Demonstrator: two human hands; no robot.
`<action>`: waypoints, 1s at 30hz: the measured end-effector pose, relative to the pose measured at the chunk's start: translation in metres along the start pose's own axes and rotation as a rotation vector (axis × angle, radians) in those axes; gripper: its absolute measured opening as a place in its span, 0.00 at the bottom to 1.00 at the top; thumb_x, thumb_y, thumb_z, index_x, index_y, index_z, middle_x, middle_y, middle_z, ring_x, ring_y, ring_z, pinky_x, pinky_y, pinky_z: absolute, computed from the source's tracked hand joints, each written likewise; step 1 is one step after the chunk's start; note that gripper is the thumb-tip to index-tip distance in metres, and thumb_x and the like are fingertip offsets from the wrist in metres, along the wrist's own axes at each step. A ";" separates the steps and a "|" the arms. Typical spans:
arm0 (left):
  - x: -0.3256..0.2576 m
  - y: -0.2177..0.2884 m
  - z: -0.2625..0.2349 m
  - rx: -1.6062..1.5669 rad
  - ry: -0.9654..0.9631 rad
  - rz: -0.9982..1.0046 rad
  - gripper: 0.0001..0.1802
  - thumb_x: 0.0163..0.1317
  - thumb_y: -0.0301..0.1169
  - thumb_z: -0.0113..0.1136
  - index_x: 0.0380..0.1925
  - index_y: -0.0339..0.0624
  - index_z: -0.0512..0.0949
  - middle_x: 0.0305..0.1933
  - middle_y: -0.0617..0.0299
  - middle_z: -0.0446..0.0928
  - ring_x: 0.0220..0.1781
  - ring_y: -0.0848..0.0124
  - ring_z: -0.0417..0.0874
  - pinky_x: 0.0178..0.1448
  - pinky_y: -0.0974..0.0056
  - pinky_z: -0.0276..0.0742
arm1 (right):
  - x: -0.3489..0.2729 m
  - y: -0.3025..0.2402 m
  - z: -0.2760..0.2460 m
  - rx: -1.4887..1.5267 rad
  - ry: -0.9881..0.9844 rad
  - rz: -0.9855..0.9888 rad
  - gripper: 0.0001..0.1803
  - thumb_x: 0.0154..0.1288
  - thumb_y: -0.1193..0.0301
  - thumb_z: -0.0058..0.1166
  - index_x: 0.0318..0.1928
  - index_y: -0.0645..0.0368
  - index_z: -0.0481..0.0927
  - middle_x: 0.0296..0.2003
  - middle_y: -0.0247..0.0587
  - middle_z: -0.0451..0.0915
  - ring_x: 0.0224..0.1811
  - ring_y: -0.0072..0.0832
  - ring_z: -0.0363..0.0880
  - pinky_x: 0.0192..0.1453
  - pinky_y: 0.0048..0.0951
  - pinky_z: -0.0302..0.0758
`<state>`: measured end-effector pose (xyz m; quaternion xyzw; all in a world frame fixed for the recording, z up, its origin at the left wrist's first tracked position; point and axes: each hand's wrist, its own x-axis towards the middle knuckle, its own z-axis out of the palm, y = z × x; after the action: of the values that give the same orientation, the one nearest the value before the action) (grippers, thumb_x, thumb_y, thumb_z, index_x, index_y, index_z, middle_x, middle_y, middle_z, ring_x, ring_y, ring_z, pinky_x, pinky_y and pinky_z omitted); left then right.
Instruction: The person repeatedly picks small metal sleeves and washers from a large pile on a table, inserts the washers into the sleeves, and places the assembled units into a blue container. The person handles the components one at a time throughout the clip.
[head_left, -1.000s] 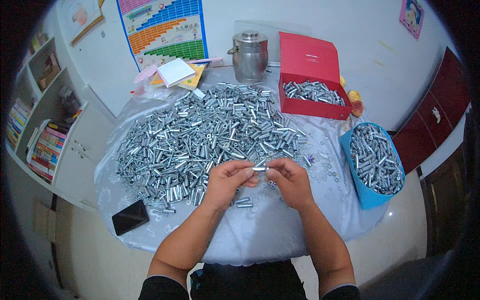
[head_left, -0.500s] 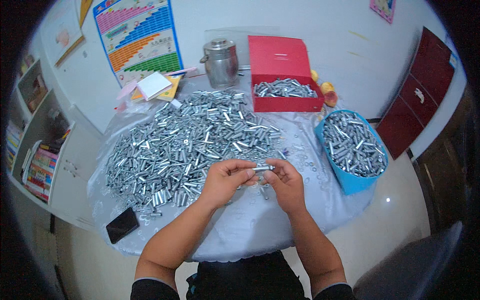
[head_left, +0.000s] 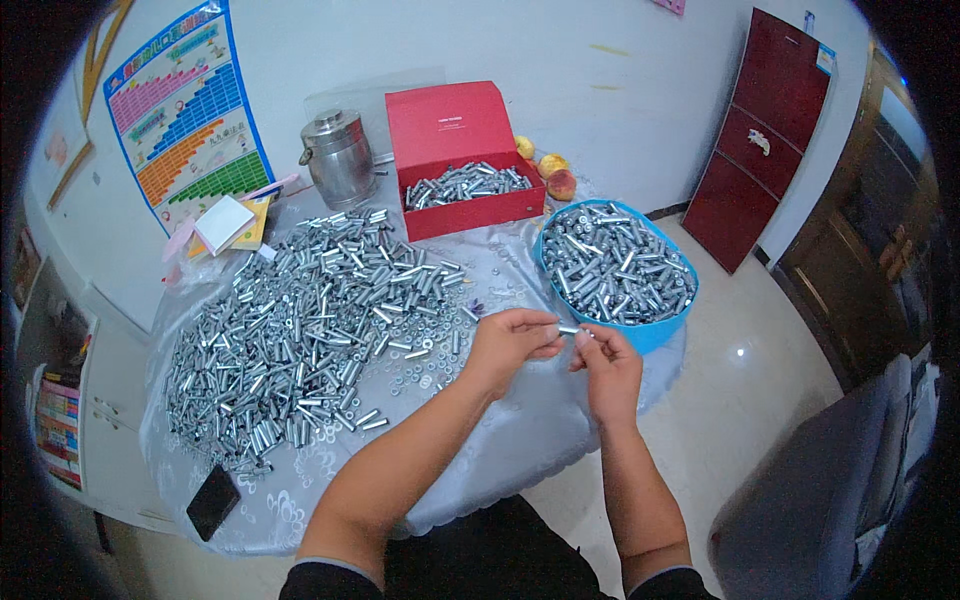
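My left hand (head_left: 514,345) and right hand (head_left: 612,368) meet just right of the frame's centre, fingertips of both pinched on the two ends of a small silver metal tube (head_left: 568,330). Just beyond them, right of centre, is a blue bin (head_left: 658,334) full of similar metal pieces. Left of centre, a wide pile of loose metal pieces (head_left: 290,330) covers much of the silvery tablecloth (head_left: 480,460). At upper centre, an open red box (head_left: 476,217) holds more; a dark phone (head_left: 213,502) lies at lower left.
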<state>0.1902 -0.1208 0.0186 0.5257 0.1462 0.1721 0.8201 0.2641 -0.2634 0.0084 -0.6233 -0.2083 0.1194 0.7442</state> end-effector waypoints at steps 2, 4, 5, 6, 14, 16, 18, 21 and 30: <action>0.019 -0.011 0.008 -0.122 0.047 -0.039 0.13 0.61 0.23 0.61 0.44 0.27 0.77 0.42 0.50 0.80 0.41 0.65 0.85 0.47 0.64 0.84 | 0.009 -0.003 -0.001 -0.056 0.075 -0.024 0.12 0.64 0.74 0.57 0.46 0.67 0.80 0.27 0.36 0.80 0.26 0.19 0.77 0.30 0.20 0.73; 0.033 -0.013 0.024 -0.229 0.041 -0.022 0.14 0.63 0.23 0.58 0.47 0.25 0.75 0.44 0.49 0.80 0.45 0.64 0.84 0.52 0.64 0.82 | 0.020 -0.007 -0.007 -0.051 0.166 -0.062 0.16 0.65 0.75 0.54 0.51 0.70 0.76 0.31 0.40 0.81 0.26 0.20 0.77 0.30 0.21 0.75; 0.038 -0.011 0.030 -0.283 0.046 -0.009 0.14 0.64 0.23 0.57 0.47 0.25 0.74 0.45 0.49 0.80 0.46 0.63 0.83 0.53 0.64 0.82 | 0.026 -0.011 -0.007 -0.021 0.213 -0.070 0.17 0.66 0.75 0.53 0.53 0.71 0.75 0.32 0.42 0.82 0.26 0.20 0.78 0.30 0.21 0.76; 0.041 -0.010 0.033 -0.335 0.051 0.001 0.15 0.64 0.23 0.57 0.48 0.24 0.73 0.46 0.48 0.79 0.47 0.63 0.83 0.54 0.64 0.81 | 0.031 -0.013 -0.008 0.011 0.264 -0.076 0.18 0.67 0.75 0.52 0.54 0.72 0.74 0.33 0.43 0.82 0.27 0.21 0.78 0.31 0.21 0.77; 0.011 0.023 -0.043 -0.232 0.234 0.068 0.13 0.64 0.26 0.57 0.46 0.27 0.75 0.41 0.50 0.81 0.40 0.66 0.85 0.46 0.66 0.83 | 0.028 -0.013 0.006 0.145 0.256 -0.078 0.22 0.71 0.74 0.46 0.60 0.74 0.65 0.45 0.53 0.79 0.37 0.29 0.82 0.39 0.24 0.80; -0.015 0.049 -0.080 -0.132 0.340 0.132 0.12 0.64 0.26 0.57 0.45 0.29 0.76 0.40 0.52 0.81 0.37 0.67 0.84 0.44 0.67 0.84 | 0.022 -0.007 0.025 0.112 0.204 -0.063 0.18 0.70 0.74 0.48 0.56 0.73 0.70 0.41 0.49 0.81 0.36 0.27 0.82 0.39 0.24 0.80; -0.043 0.071 -0.111 -0.030 0.451 0.161 0.11 0.64 0.27 0.58 0.45 0.32 0.77 0.39 0.54 0.81 0.36 0.69 0.84 0.42 0.68 0.83 | 0.017 -0.004 0.045 0.076 0.111 -0.064 0.17 0.69 0.74 0.50 0.53 0.73 0.72 0.39 0.47 0.81 0.35 0.26 0.81 0.38 0.24 0.80; -0.088 0.085 -0.147 0.221 0.578 0.196 0.10 0.63 0.27 0.59 0.41 0.32 0.79 0.33 0.59 0.81 0.30 0.74 0.81 0.34 0.72 0.78 | 0.017 0.004 0.089 -0.004 -0.196 0.014 0.14 0.66 0.73 0.53 0.48 0.71 0.77 0.34 0.44 0.81 0.33 0.24 0.81 0.35 0.23 0.78; -0.144 0.074 -0.198 0.994 0.446 0.099 0.07 0.58 0.27 0.63 0.35 0.36 0.83 0.28 0.63 0.81 0.29 0.77 0.79 0.35 0.70 0.75 | 0.011 0.007 0.202 -0.514 -0.859 -0.101 0.11 0.58 0.69 0.59 0.37 0.65 0.83 0.33 0.49 0.84 0.34 0.38 0.84 0.41 0.34 0.78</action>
<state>-0.0319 0.0057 0.0143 0.8069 0.3554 0.2282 0.4130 0.1812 -0.0797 0.0305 -0.6701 -0.5484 0.2741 0.4186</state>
